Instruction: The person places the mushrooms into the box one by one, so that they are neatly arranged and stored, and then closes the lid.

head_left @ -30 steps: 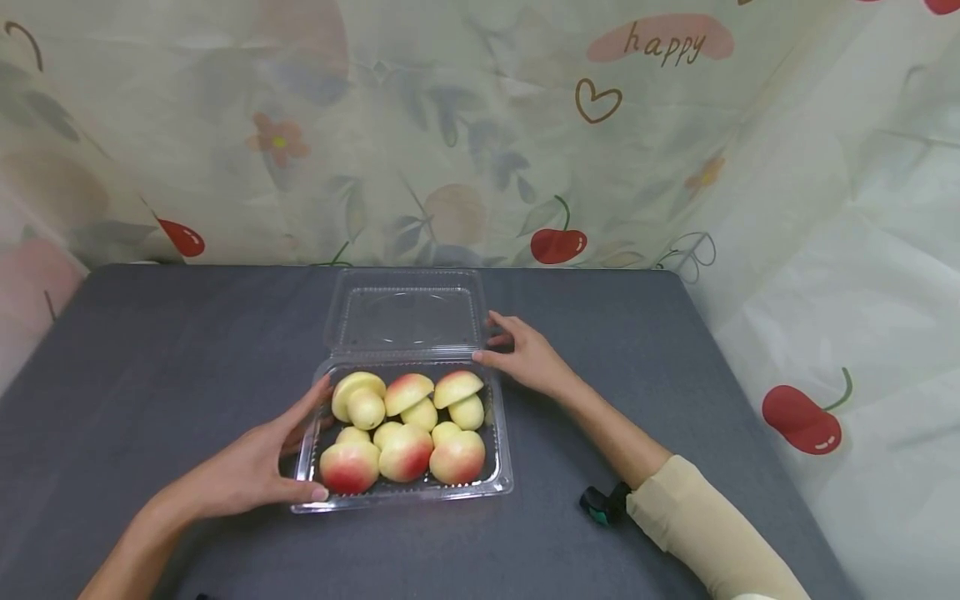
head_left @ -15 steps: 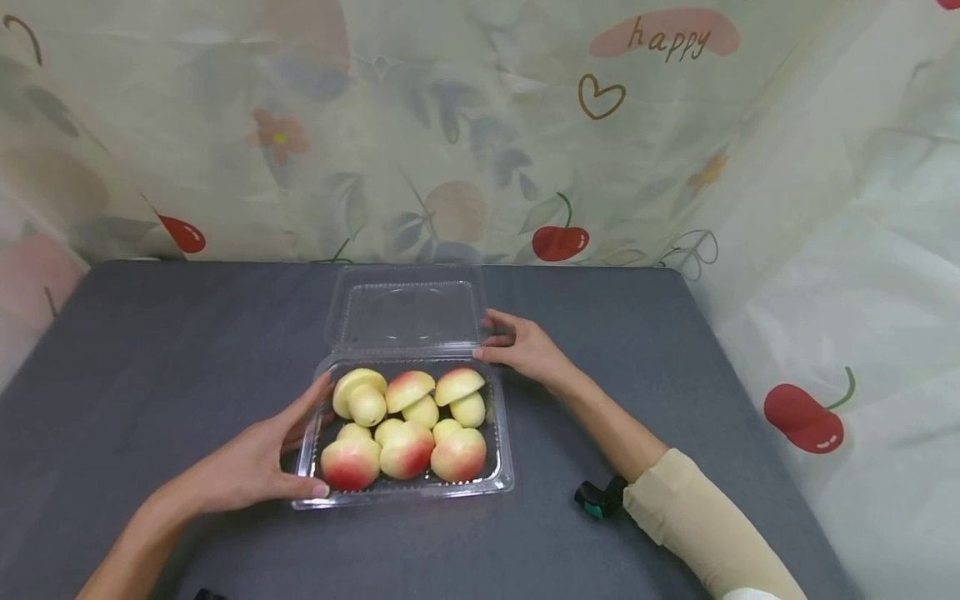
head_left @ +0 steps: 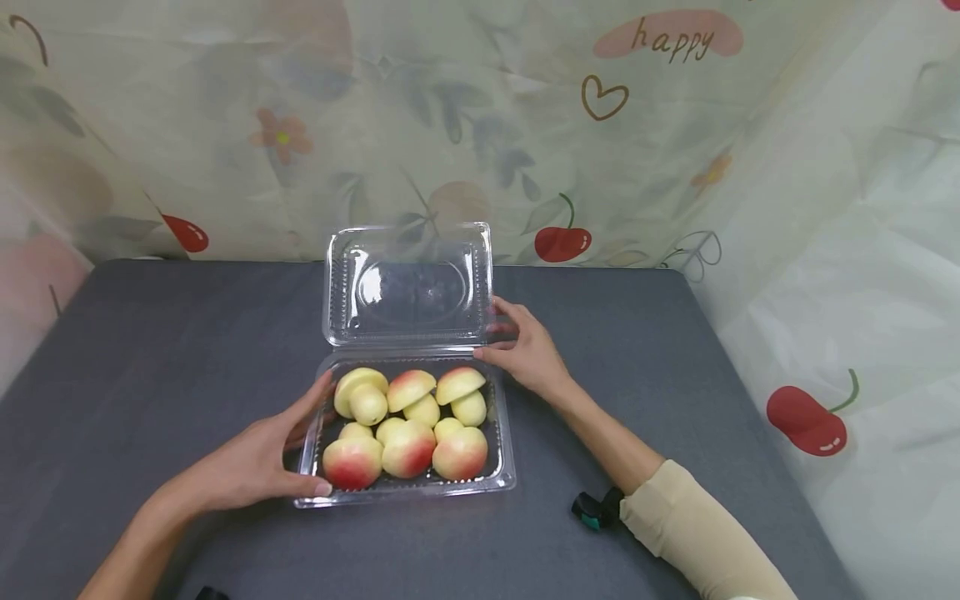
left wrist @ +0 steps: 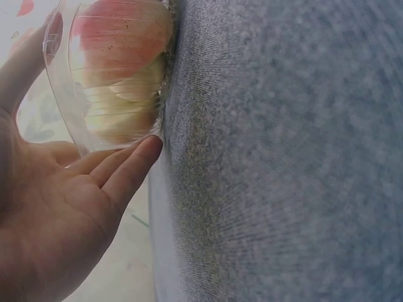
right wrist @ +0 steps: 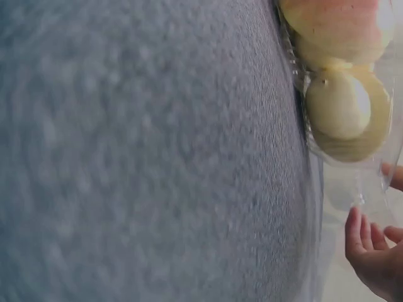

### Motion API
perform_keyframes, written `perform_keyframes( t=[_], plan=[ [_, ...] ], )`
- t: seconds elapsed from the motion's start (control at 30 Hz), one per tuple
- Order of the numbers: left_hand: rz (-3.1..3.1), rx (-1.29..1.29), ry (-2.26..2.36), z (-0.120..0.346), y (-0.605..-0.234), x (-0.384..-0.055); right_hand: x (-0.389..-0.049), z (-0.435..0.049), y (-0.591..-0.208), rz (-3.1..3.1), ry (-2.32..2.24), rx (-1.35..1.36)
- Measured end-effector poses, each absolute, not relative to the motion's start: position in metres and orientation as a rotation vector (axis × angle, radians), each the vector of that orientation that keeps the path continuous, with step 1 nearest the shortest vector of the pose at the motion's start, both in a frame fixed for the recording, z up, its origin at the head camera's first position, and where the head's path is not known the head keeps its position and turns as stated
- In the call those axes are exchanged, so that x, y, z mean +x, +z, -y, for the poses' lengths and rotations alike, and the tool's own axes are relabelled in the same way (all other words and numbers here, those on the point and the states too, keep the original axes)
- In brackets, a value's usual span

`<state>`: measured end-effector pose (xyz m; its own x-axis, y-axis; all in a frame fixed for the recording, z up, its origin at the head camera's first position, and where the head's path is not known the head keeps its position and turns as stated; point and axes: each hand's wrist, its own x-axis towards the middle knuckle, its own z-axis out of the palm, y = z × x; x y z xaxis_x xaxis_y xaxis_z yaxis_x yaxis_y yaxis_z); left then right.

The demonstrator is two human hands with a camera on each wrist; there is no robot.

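A clear plastic clamshell container [head_left: 504,467] lies on the table, holding several pale-yellow, red-blushed mushroom-shaped pieces [head_left: 407,450] in two rows. Its transparent lid [head_left: 408,308] stands raised at the back, tilted away from the base. My left hand [head_left: 251,467] holds the base's left side, thumb on the near left corner, fingers along the side wall; the left wrist view shows the fingertips against the plastic [left wrist: 119,141]. At the lid's right edge, my right hand [head_left: 528,350] has its thumb by the hinge and its fingers spread against the lid. Some fingertips are partly hidden behind the plastic.
The grey table [head_left: 187,350] extends around the container. A patterned curtain [head_left: 450,125] hangs behind the table's far edge, and another stretch is on the right. A black device [head_left: 596,508] sits on the right wrist by the rolled sleeve [head_left: 697,525].
The lid has swung up from lying back flat to a raised tilt, the right hand's fingers rising with it. The left hand and the container base have stayed in place.
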<state>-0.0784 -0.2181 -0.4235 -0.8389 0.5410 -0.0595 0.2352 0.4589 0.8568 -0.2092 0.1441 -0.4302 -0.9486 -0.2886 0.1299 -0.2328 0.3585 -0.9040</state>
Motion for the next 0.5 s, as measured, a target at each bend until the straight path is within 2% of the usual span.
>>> perform_keyframes(
  t=[0.5],
  plan=[
    [-2.389, 0.635, 1.31, 0.2158, -0.4221, -0.0799, -0.2003, -0.1372, -0.4338, -2.747, -1.746, -0.705]
  ],
)
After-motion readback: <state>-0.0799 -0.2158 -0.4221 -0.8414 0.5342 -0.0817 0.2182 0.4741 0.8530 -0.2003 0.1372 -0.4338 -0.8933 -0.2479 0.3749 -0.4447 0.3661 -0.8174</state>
